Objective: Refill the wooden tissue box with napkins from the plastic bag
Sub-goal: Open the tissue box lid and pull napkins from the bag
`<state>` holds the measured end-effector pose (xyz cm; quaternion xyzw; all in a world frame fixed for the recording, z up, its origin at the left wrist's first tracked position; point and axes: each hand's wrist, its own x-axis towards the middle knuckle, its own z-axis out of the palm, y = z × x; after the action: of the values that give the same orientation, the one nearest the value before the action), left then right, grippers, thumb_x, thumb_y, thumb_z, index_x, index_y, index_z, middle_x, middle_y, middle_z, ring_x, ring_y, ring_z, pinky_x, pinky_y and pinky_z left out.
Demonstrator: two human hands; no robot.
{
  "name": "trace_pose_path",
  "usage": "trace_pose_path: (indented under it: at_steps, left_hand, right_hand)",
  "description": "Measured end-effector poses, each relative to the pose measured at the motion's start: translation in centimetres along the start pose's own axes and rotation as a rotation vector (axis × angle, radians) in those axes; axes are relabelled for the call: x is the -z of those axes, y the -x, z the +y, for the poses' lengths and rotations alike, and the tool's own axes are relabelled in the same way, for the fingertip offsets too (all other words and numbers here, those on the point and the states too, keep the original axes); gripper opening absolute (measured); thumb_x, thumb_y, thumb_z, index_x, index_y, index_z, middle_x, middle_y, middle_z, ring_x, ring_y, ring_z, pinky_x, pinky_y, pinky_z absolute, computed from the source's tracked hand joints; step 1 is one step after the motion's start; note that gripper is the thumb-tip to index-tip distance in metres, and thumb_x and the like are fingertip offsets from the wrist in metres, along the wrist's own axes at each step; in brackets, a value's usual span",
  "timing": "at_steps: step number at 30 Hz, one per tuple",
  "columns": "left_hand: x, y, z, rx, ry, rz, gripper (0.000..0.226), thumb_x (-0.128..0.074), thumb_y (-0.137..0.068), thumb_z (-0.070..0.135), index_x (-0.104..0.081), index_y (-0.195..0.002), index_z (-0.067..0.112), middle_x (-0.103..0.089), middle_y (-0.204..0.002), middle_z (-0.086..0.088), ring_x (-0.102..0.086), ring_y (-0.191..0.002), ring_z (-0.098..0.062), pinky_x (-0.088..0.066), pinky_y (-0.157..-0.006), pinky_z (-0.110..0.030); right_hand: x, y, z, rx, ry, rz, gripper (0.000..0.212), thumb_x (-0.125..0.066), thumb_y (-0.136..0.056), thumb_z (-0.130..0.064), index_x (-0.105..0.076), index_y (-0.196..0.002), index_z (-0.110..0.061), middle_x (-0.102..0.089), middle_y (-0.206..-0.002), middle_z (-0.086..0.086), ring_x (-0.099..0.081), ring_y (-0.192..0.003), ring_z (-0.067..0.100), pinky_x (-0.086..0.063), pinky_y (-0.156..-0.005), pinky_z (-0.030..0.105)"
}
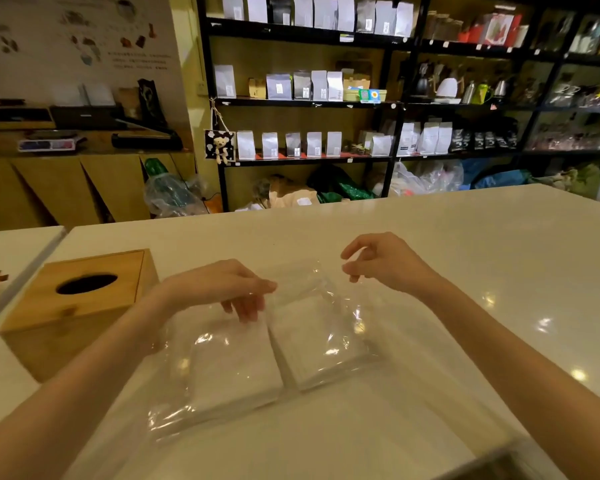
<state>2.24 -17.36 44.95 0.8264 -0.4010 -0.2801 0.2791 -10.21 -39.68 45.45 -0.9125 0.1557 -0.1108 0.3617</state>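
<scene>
Left hand (236, 289) is hovering palm-down over the bag (267, 344), fingers drooping loosely toward the plastic near the gap between the two napkin stacks; whether the fingertips are touching or pinching the film cannot be told. Right hand (378, 263) is raised above the bag's far right corner, thumb and forefinger curled toward each other as in a pinch; a thin edge of clear film seems to be rising toward them, but contact is not resolvable, so its grip cannot be told either.

The bag is lying flat on the table (465, 271), directly below and between both hands. Through the clear plastic, napkins (229, 365) are showing as two white square stacks side by side, the right stack sitting slightly farther away than the left. The plastic is wrinkling and catching glare over the right stack.

The box (80, 303) is standing upright on the table to the left of the bag, just beyond the left forearm, with its oval slot (86, 284) facing up and dark inside. The left forearm is crossing in front of the box's near right corner.

Behind the table, black shelves (326, 102) are holding rows of white pouches.
</scene>
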Motion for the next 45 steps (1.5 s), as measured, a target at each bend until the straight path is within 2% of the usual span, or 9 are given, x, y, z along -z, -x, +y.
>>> trace_pose_path:
  at_steps: [6,12,18,24,29,33,36,40,45]
  left_hand:
    - [1.8,3.0,-1.2,-0.051,0.072,0.004,0.009,-0.062,-0.084,0.014,-0.069,-0.078,0.015,-0.072,-0.063,0.005,-0.065,-0.059,-0.006,-0.049,-0.058,-0.016]
    - [0.7,3.9,-1.9,-0.011,0.093,0.057,0.008,-0.061,-0.085,0.017,-0.069,-0.085,0.016,-0.073,-0.069,0.006,-0.066,-0.064,-0.003,-0.052,-0.061,-0.015]
    - [-0.4,4.3,-2.2,-0.006,0.131,0.075,0.012,-0.057,-0.087,0.017,-0.068,-0.091,0.016,-0.072,-0.083,0.003,-0.067,-0.073,-0.003,-0.053,-0.069,-0.016]
    - [-1.6,4.1,-2.1,0.015,0.046,0.041,0.021,-0.054,-0.089,0.028,-0.070,-0.100,0.019,-0.072,-0.099,-0.002,-0.065,-0.089,-0.016,-0.052,-0.077,-0.024]
    - [-2.7,5.1,-0.8,0.029,-0.162,0.056,0.026,-0.051,-0.090,0.033,-0.063,-0.112,0.026,-0.064,-0.119,0.005,-0.058,-0.105,-0.012,-0.045,-0.090,-0.026]
    - [-5.2,7.1,0.7,-0.010,-0.456,0.159,0.045,-0.047,-0.090,0.039,-0.046,-0.132,0.021,-0.044,-0.141,0.003,-0.042,-0.125,-0.015,-0.033,-0.101,-0.026]
    - [-7.7,8.9,0.4,-0.011,-0.676,0.190,0.066,-0.028,-0.085,0.057,-0.041,-0.133,0.013,-0.040,-0.142,-0.005,-0.035,-0.131,-0.021,-0.033,-0.106,-0.031]
    - [-10.2,9.5,-0.6,0.025,-0.832,0.261,0.083,-0.006,-0.079,0.059,-0.025,-0.140,0.007,-0.026,-0.150,-0.016,-0.022,-0.139,-0.030,-0.026,-0.113,-0.038]
    - [-10.9,8.8,-1.5,0.037,-0.803,0.267,0.101,0.015,-0.058,0.055,-0.008,-0.145,0.009,-0.009,-0.156,-0.015,-0.007,-0.144,-0.030,-0.011,-0.116,-0.037]
  right_hand:
    - [-2.5,0.1,-4.4,0.247,0.288,-0.163,0.042,-0.057,-0.087,-0.040,-0.054,-0.126,-0.023,-0.062,-0.116,0.000,-0.054,-0.104,0.016,-0.043,-0.085,0.028]
    - [-6.5,0.2,-6.6,0.266,0.345,-0.611,0.048,-0.071,-0.075,-0.042,-0.059,-0.118,-0.023,-0.067,-0.100,-0.005,-0.060,-0.097,0.012,-0.046,-0.089,0.028]
    - [-6.4,0.9,-5.6,0.290,0.245,-0.617,0.007,-0.074,-0.075,-0.020,-0.073,-0.081,-0.019,-0.065,-0.068,-0.009,-0.056,-0.059,-0.004,-0.041,-0.062,0.014]
    - [-1.9,4.8,-7.7,0.311,0.015,-0.759,0.014,-0.071,-0.078,-0.010,-0.069,-0.073,-0.023,-0.068,-0.063,-0.014,-0.060,-0.058,0.005,-0.045,-0.058,0.023]
    - [-1.3,9.3,-7.0,0.298,0.035,-0.967,0.011,-0.072,-0.077,-0.007,-0.071,-0.087,-0.007,-0.071,-0.080,0.004,-0.061,-0.067,0.015,-0.045,-0.062,0.032]
    - [-3.5,12.4,-4.9,0.215,0.173,-1.093,0.025,-0.074,-0.076,-0.012,-0.068,-0.100,-0.008,-0.072,-0.097,0.011,-0.060,-0.072,0.012,-0.041,-0.060,0.007]
    - [-3.7,13.0,-4.3,0.196,0.215,-1.018,0.028,-0.074,-0.076,-0.018,-0.067,-0.103,-0.015,-0.072,-0.097,0.004,-0.061,-0.076,0.006,-0.041,-0.063,0.006]
    - [-3.4,11.6,-3.4,0.269,0.199,-0.540,0.026,-0.064,-0.085,-0.025,-0.067,-0.109,-0.016,-0.069,-0.107,-0.003,-0.060,-0.091,0.001,-0.043,-0.077,0.009]
    - [-5.5,9.5,-1.4,0.190,0.628,-0.417,0.061,-0.041,-0.094,-0.045,-0.024,-0.145,-0.016,-0.031,-0.151,0.006,-0.023,-0.140,0.022,-0.023,-0.113,0.035]
